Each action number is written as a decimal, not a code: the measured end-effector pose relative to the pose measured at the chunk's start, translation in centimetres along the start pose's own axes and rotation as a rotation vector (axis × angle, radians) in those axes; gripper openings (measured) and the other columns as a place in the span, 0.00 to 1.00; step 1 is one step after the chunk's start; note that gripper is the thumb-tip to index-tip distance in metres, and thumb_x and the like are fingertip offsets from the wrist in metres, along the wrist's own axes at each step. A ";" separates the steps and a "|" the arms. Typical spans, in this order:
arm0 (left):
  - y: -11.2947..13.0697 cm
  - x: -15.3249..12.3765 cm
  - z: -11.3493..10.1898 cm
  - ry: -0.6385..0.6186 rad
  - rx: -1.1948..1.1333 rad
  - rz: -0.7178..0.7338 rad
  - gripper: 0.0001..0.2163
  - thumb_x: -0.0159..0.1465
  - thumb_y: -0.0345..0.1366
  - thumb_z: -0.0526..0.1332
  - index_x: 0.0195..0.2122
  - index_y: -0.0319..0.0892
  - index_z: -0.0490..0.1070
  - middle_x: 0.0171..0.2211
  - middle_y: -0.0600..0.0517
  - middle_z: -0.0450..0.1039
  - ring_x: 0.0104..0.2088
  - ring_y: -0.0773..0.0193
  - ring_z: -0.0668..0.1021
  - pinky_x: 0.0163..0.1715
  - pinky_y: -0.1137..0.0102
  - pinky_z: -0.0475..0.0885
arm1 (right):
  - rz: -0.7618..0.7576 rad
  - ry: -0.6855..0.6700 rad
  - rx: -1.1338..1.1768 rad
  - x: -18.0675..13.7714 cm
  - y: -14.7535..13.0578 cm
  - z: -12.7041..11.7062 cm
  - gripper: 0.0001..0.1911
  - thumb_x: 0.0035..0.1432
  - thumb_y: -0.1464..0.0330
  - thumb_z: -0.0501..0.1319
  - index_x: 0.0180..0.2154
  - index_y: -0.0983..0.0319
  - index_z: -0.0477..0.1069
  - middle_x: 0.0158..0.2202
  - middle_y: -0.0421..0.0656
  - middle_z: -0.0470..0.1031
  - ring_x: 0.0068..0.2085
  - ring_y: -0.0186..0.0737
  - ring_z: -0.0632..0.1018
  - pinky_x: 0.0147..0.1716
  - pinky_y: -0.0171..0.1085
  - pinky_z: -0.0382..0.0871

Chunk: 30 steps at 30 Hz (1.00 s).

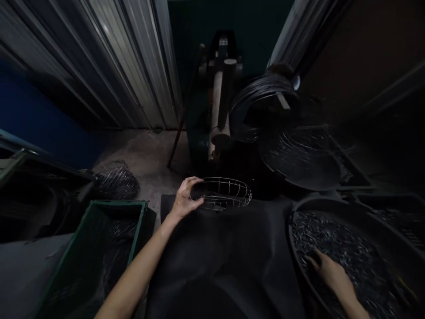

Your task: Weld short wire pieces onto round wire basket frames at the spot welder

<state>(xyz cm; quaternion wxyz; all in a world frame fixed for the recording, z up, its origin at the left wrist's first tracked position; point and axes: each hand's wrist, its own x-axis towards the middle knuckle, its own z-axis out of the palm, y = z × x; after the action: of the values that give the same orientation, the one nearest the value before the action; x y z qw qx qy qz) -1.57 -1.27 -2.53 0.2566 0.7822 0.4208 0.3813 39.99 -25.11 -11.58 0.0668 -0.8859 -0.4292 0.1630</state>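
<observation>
My left hand (186,197) grips the left side of a round wire cage (232,188), thumb below and fingers above. The cage has thin curved rings joined by short cross wires. It sits just above the dark apron or sheet (229,248) over my lap. On the right, my right hand (328,270) dips into a wide black tub (332,201) of small shiny metal pieces (345,243). Its thumb stands apart from the curled fingers, and I see nothing held between them. The fingertips are dark and a little blurred against the pieces.
A machine with a thick cylindrical arm (217,102) stands straight ahead. Wire coils (265,88) hang at its right. At left are a green crate (116,202) with wire pieces and a wire bundle (117,181) on the floor. A corrugated metal wall (133,57) rises behind.
</observation>
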 end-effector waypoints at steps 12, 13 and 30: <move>1.5 1.3 -0.4 0.015 0.075 0.003 0.20 0.53 0.33 0.65 0.47 0.44 0.66 0.50 0.48 0.66 0.51 0.57 0.72 0.52 0.61 0.69 | 0.064 0.329 0.299 -1.8 -6.3 -5.8 0.20 0.46 0.49 0.55 0.32 0.58 0.69 0.27 0.47 0.76 0.30 0.48 0.77 0.31 0.43 0.71; 1.6 1.4 -0.3 0.016 0.083 -0.008 0.20 0.52 0.33 0.66 0.47 0.44 0.66 0.51 0.48 0.65 0.51 0.57 0.72 0.52 0.61 0.69 | -0.005 0.312 0.370 -2.1 -8.2 -6.2 0.21 0.47 0.50 0.57 0.36 0.59 0.70 0.28 0.45 0.75 0.29 0.45 0.77 0.30 0.40 0.71; 4.7 2.5 0.4 -0.215 0.234 0.058 0.22 0.53 0.28 0.63 0.50 0.46 0.66 0.48 0.48 0.66 0.49 0.54 0.70 0.50 0.59 0.67 | -1.030 0.150 0.144 -0.1 -29.3 -6.7 0.16 0.59 0.66 0.58 0.48 0.61 0.72 0.44 0.44 0.79 0.35 0.38 0.80 0.30 0.34 0.68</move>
<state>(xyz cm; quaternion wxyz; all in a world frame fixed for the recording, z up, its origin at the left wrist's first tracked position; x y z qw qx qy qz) 1.79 -1.60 1.56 0.1963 0.8548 0.4097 0.2508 20.61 -6.74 2.33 0.2296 -0.5624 -0.7908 0.0743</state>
